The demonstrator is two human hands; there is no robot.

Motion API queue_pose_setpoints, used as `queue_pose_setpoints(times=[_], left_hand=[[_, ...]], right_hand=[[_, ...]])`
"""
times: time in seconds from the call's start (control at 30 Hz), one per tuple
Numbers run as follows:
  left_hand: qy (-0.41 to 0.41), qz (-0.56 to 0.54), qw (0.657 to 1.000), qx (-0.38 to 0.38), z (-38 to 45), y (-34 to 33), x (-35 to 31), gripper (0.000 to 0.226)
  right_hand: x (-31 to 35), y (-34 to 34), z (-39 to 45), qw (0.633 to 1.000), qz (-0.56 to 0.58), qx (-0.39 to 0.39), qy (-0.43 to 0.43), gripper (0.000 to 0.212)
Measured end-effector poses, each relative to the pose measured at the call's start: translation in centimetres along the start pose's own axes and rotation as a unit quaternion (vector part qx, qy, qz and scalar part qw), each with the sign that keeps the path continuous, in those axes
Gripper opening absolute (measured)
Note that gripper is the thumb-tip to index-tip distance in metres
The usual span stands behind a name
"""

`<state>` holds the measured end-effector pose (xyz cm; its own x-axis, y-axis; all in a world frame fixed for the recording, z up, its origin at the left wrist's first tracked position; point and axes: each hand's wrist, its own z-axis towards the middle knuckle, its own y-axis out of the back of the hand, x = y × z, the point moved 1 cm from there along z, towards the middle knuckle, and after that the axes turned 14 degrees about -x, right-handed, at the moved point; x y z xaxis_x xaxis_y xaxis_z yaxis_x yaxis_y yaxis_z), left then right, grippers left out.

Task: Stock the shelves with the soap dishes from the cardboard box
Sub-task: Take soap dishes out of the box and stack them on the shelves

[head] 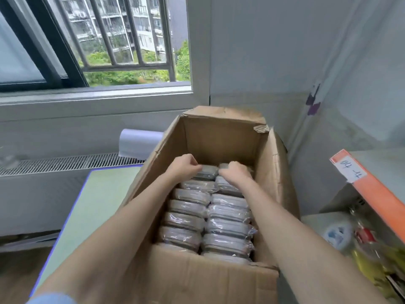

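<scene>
Soft daylight from the window [122, 40] (upper left), slight motion blur, wide-angle bending at the edges.

Beyond the fingertips [198, 166]: bare gap up to the cardboard box [219, 137] far wall. Behind the knuckles, wrapped soap dishes [190, 208] packed tight, seemingly gapless. Side walls close beside both hands.

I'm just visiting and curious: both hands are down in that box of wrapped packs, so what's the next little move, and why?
Probably lift straight up. The left hand and right hand each curl round a wrapped soap dish at the far end of the cardboard box. The packs stand tightly in two rows, so pulling upward should free them before carrying them to the shelf on the right.
</scene>
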<state>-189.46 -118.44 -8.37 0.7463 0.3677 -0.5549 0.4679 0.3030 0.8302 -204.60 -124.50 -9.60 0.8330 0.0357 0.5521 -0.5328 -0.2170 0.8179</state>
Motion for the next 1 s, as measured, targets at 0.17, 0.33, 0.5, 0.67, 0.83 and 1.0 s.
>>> queue_pose_setpoints(times=[0.17, 0.33, 0.5, 0.67, 0.83, 1.0], left_hand=[[-0.09, 0.186, 0.97, 0.123, 3.0, -5.0, 2.2, 0.032], [-0.122, 0.259, 0.949, 0.134, 4.2, -9.1, 4.8, 0.031], [-0.189, 0.255, 0.947, 0.044, 4.6, -9.1, 5.4, 0.025], [-0.192, 0.209, 0.957, 0.06, 4.2, -7.9, 3.5, 0.024], [-0.057, 0.023, 0.997, 0.035, 4.7, -3.2, 0.0, 0.021], [0.036, -0.276, 0.96, 0.017, 3.2, 2.9, -1.8, 0.02]], right_hand=[[-4.2, -5.5, 0.1, 0.973, -0.205, 0.102, -0.017, 0.051], [-6.1, -5.7, 0.7, 0.967, -0.228, 0.11, -0.011, 0.049], [-6.3, -5.6, 1.0, 0.963, -0.254, 0.069, 0.059, 0.036], [-5.1, -3.6, 0.7, 0.956, -0.269, 0.082, 0.086, 0.017], [-1.4, 1.2, -0.3, 0.996, -0.089, 0.002, 0.015, 0.026], [-0.3, 4.8, -5.3, 0.941, 0.294, -0.14, -0.088, 0.02]])
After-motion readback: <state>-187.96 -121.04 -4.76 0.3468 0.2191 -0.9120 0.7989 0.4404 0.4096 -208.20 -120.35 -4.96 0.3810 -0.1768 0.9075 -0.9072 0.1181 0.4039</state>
